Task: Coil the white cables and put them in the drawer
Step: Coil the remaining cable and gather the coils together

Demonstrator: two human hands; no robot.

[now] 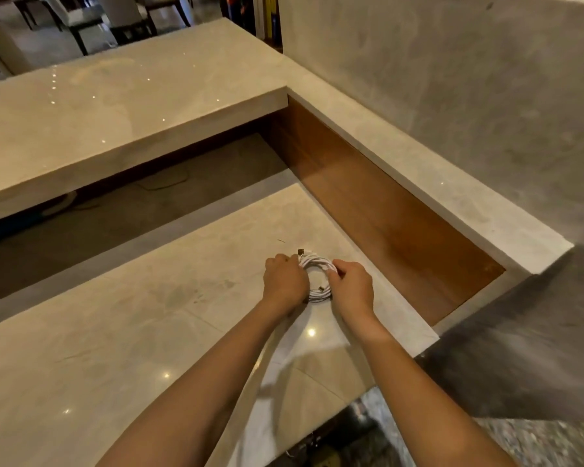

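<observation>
Two bare forearms reach from the lower edge across the pale marble desk (142, 318). Left hand (285, 281) and right hand (351, 288) meet over a coiled white cable (316, 262), which lies flat on the desk near its far right side, just in front of a brown wooden panel (385, 224). Each hand's fingers curl round its own side of the coil, gripping it. One metal plug (300, 252) sticks out at the coil's far edge.
</observation>
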